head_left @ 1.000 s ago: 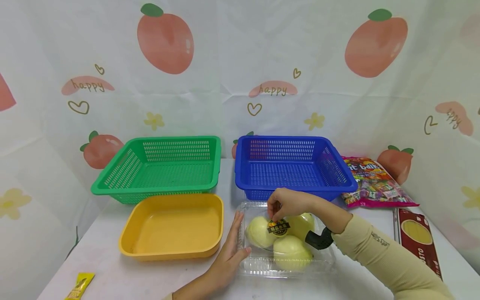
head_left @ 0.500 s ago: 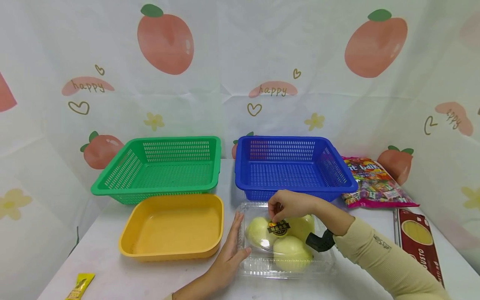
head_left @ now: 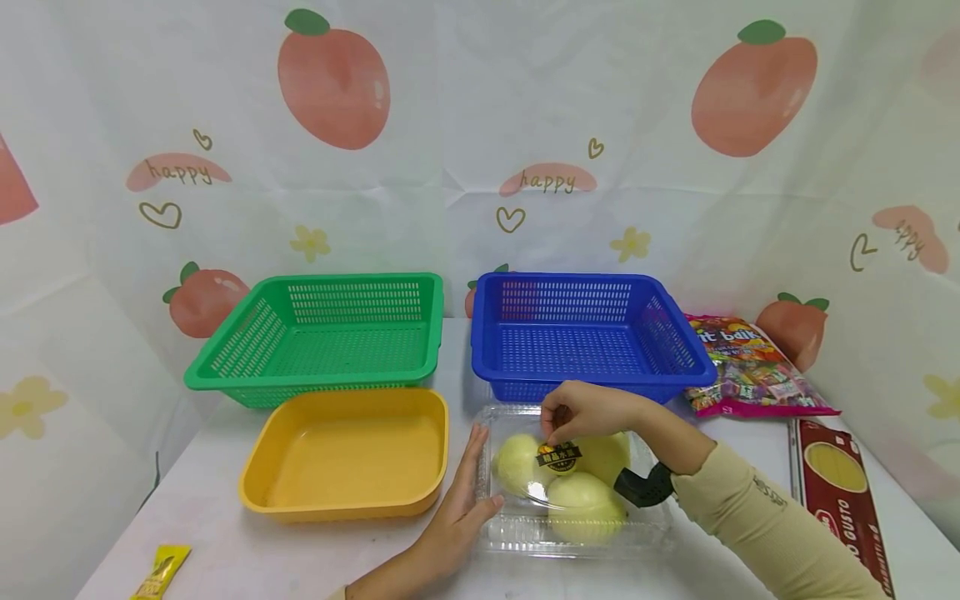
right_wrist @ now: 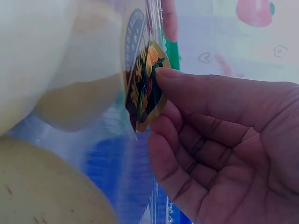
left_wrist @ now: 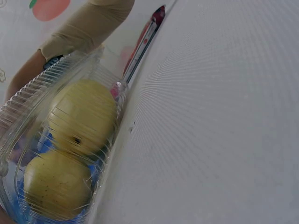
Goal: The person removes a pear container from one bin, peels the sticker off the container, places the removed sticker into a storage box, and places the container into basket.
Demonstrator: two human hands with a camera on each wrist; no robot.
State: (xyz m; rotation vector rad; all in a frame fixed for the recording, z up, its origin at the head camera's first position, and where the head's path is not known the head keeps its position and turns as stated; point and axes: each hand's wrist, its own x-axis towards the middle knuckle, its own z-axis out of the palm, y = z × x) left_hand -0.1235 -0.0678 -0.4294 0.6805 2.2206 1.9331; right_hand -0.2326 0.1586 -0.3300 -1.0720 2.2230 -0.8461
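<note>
A clear plastic clamshell box (head_left: 517, 540) sits on the table with several pale yellow-green round fruits (head_left: 585, 507), possibly pears, inside. On its lid is a black and gold sticker (head_left: 558, 457) with fruit pictures. My right hand (head_left: 596, 410) pinches the sticker's edge between thumb and fingers; in the right wrist view that edge of the sticker (right_wrist: 150, 88) stands away from the lid. Along the box's left side rests my left hand (head_left: 459, 507), its fingers straight and the thumb near the front corner. The left wrist view shows two fruits (left_wrist: 84, 116) through the ribbed wall.
Behind the box stands a blue basket (head_left: 592, 387), with a green basket (head_left: 322, 385) to its left. A yellow tub (head_left: 345, 507) lies left of my left hand. At right are a candy bag (head_left: 757, 375) and a red pasta pack (head_left: 840, 492). A yellow sachet (head_left: 162, 572) lies front left.
My right hand has shifted very slightly to the right while pinching the sticker, and its forearm has moved a little. The left hand and the box stay in place.
</note>
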